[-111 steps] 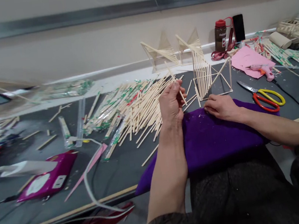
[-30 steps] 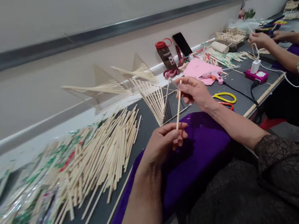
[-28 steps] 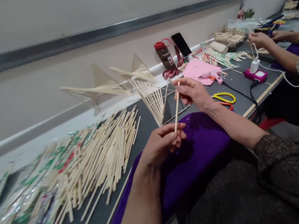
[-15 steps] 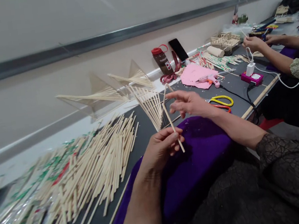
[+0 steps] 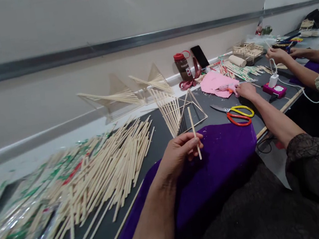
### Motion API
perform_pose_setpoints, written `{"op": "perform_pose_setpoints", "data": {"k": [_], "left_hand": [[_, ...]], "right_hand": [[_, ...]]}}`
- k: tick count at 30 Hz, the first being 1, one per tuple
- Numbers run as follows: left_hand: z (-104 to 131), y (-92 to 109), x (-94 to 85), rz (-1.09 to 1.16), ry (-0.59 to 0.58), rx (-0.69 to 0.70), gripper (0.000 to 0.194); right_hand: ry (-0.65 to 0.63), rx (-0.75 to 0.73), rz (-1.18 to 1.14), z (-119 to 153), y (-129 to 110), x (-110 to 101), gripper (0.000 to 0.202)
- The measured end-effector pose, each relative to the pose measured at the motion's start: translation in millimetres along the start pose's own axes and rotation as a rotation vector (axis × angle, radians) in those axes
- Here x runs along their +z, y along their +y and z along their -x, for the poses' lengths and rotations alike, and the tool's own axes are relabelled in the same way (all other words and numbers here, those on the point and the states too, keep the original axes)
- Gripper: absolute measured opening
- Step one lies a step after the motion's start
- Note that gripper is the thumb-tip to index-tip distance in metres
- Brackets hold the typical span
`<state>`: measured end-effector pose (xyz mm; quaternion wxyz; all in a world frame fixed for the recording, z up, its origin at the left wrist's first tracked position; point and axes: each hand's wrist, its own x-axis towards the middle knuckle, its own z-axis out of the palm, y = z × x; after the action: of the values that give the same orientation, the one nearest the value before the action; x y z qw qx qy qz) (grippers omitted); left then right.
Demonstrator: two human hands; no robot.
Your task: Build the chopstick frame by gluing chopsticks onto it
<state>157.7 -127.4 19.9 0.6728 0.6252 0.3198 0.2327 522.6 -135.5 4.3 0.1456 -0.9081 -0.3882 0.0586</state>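
My left hand [image 5: 182,149] pinches a short wooden stick [image 5: 193,127] between thumb and fingers, above a purple cloth [image 5: 223,146]. Beyond the stick stands a frame of thin sticks [image 5: 194,100], a triangular skeleton beside a fan-like slatted panel [image 5: 168,112]. Over at the right, my right hand [image 5: 247,91] has its fingers closed around the handle of a pink hot glue gun [image 5: 227,87], which lies over a pink sheet [image 5: 211,83]. Scissors [image 5: 229,111] with one yellow and one red handle rest between that hand and the cloth, blades open.
A large pile of loose sticks [image 5: 115,160] and plastic-wrapped bundles [image 5: 38,196] covers the left side. Along the wall stand a bottle [image 5: 182,68] and a phone [image 5: 200,56]. A magenta power block [image 5: 274,90] sits at right, near a co-worker's hands [image 5: 279,54].
My right hand has moved from beside the stick frame to the glue gun and closed on its handle. The left hand still holds the stick. The camera view has shifted.
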Motion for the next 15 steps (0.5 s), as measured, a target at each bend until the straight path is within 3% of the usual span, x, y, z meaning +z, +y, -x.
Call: {"op": "perform_pose_setpoints", "data": {"k": [15], "left_hand": [[-2.3, -2.8, -1.0, 0.006, -0.005, -0.011, 0.022]], "right_hand": [[-0.131, 0.036, -0.099, -29.4, 8.8, -0.4, 0.022]]}}
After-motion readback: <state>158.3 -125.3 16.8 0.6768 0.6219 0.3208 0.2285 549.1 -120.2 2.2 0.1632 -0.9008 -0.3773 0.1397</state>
